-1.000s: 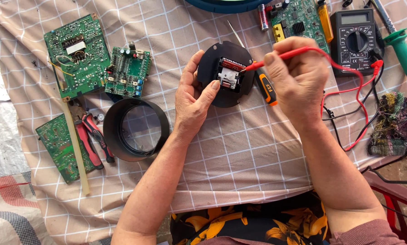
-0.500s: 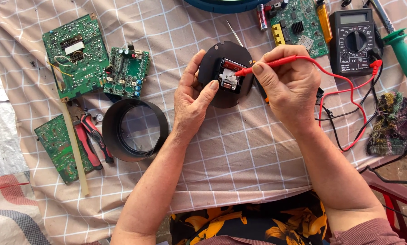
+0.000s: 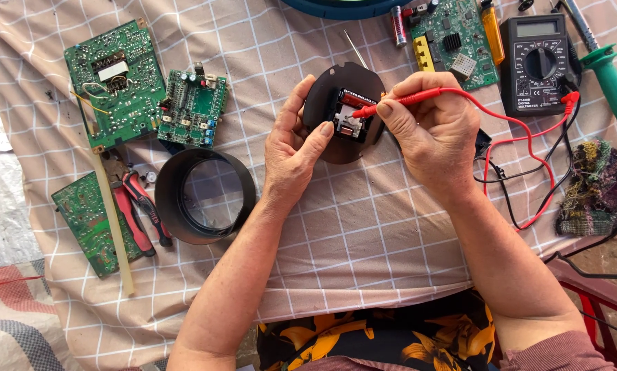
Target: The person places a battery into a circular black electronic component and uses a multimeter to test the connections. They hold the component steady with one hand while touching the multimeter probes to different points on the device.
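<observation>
My left hand [image 3: 295, 148] grips a round black disc [image 3: 343, 113] by its left edge, with the thumb on the small module at its centre. That module [image 3: 353, 117] is a black and white part with a red strip. My right hand [image 3: 429, 130] pinches a red test probe [image 3: 398, 102] like a pen, its tip touching the module. The probe's red lead [image 3: 528, 172] loops over to a black multimeter [image 3: 536, 65] at the upper right. Both hands hover just above the checked cloth [image 3: 363, 233].
Two green circuit boards [image 3: 116, 82] [image 3: 194, 106] lie at upper left, a third [image 3: 88, 220] at lower left beside red-handled pliers [image 3: 140, 213] and a pale stick. A black ring [image 3: 205, 196] sits left of my forearm. Another board [image 3: 453, 38], a green-handled tool [image 3: 614, 79] and a knitted cloth [image 3: 600, 189] are at right.
The disc and both hands have kept together on the cloth. The probe tip has moved slightly left across the centre module.
</observation>
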